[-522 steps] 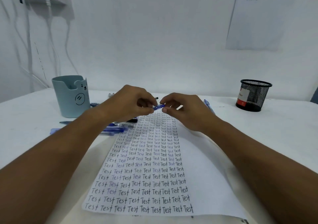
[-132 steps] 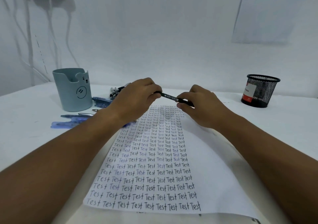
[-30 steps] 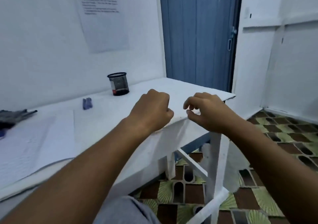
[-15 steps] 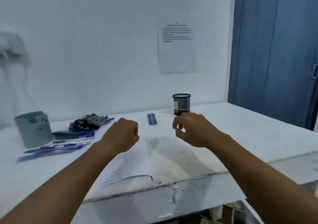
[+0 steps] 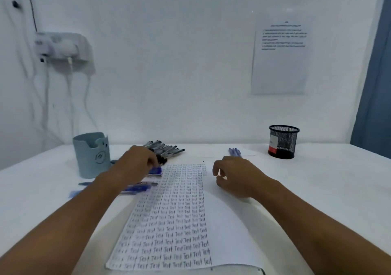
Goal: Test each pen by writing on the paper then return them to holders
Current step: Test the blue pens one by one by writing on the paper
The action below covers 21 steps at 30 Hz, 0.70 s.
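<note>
A sheet of paper (image 5: 179, 222) filled with rows of "Test" lies in front of me on the white table (image 5: 317, 179). A pile of black pens (image 5: 169, 147) lies behind its top left corner. My left hand (image 5: 137, 164) reaches there, its fingers curled down onto the pens' near ends; blur hides whether they pinch one. Several blue pens (image 5: 137, 188) lie under my left wrist, left of the paper. My right hand (image 5: 237, 175) hovers loosely curled over the paper's upper right and holds nothing. Three blue pens (image 5: 234, 152) lie just beyond it.
A teal bear-faced holder (image 5: 91, 156) stands at the left and a black mesh holder (image 5: 282, 141) at the back right; no pens stick out above either rim. On the wall are a printed sheet (image 5: 279, 59) and a socket box with cables (image 5: 61, 46).
My view has swung from the door and floor at the right back to the table. My left hand has moved forward to the black pens; my right hand has come down over the paper.
</note>
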### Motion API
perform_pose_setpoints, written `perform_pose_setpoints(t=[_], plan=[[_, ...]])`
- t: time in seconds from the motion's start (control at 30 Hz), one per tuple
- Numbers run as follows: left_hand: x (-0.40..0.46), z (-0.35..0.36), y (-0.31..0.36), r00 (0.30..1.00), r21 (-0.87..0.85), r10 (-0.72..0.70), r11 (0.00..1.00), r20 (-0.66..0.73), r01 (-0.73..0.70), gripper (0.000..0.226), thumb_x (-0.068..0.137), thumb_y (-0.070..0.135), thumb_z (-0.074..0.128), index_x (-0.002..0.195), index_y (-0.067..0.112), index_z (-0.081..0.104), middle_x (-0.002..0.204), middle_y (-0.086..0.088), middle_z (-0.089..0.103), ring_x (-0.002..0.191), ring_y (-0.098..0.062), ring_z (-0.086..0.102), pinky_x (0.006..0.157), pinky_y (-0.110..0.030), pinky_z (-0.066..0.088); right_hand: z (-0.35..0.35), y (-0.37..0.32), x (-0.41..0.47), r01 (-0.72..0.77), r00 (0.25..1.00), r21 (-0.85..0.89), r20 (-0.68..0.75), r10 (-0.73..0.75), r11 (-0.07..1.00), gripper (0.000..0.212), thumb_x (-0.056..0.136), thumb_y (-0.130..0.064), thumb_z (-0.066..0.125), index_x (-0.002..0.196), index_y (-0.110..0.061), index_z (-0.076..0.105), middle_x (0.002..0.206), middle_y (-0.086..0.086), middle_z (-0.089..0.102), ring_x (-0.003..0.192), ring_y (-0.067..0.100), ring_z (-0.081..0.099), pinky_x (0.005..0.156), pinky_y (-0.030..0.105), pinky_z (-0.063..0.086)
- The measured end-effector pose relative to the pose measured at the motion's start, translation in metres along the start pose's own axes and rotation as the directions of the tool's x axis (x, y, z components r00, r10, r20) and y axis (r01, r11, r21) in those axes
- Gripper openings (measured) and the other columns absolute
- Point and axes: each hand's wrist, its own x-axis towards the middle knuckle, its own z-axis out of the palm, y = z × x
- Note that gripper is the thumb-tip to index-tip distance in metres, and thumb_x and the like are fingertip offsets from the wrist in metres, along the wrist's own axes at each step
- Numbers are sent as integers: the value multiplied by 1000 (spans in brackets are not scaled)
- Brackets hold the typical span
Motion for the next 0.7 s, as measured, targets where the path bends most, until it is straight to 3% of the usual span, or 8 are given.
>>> perform_pose_setpoints(t=[0.1, 0.23, 0.33, 0.47, 0.57, 0.7], plan=[[12, 0, -9, 1000, 11, 18, 1000, -3, -18, 29, 88, -5, 56, 95, 14, 76, 100, -7, 68, 87, -20, 61, 77, -25, 48, 2, -4, 20, 23, 1000, -29, -2, -23, 999, 22, 94, -27, 48, 113, -25, 60, 114, -1, 57, 122, 22, 49, 120, 46, 11], [19, 7, -17, 998, 22, 57, 998, 5, -57, 30, 87, -6, 58, 98, 16, 76, 99, -5, 67, 87, -19, 60, 74, -23, 46, 9, -7, 38, 49, 998, -19, -24, -50, 999, 22, 95, -28, 49, 113, -25, 61, 111, -3, 58, 110, 17, 52, 105, 37, 34], [22, 10, -24, 997, 9, 72, 997, 28, -72, 30, 86, -6, 60, 96, 16, 77, 91, 2, 65, 80, -11, 58, 66, -12, 39, 19, -7, 42, 45, 998, 81, -42, -42, 996, 20, 95, -30, 50, 111, -27, 62, 108, -5, 58, 110, 15, 53, 100, 34, 39], [23, 11, -28, 997, 13, 67, 998, 33, -68, 29, 86, -4, 61, 99, 17, 76, 89, 3, 63, 79, -10, 57, 65, -11, 38, 19, -5, 44, 26, 998, 72, -62, -22, 997, 21, 97, -32, 49, 113, -28, 61, 110, -7, 58, 111, 13, 50, 105, 34, 30], [20, 13, -26, 996, 42, 72, 996, 45, -73, 29, 87, -2, 61, 104, 18, 75, 96, -1, 68, 84, -14, 59, 74, -19, 43, 23, -6, 44, 16, 998, 80, -62, -11, 997, 19, 96, -33, 50, 110, -29, 62, 109, -8, 58, 112, 13, 50, 105, 34, 29], [17, 15, -24, 994, 55, 74, 995, 80, -78, 31, 89, -1, 59, 109, 17, 73, 92, 2, 66, 83, -12, 58, 73, -19, 41, 27, -3, 46, -16, 999, 106, -34, 19, 994, 14, 94, -34, 53, 104, -31, 62, 104, -9, 59, 108, 11, 51, 105, 34, 30]])
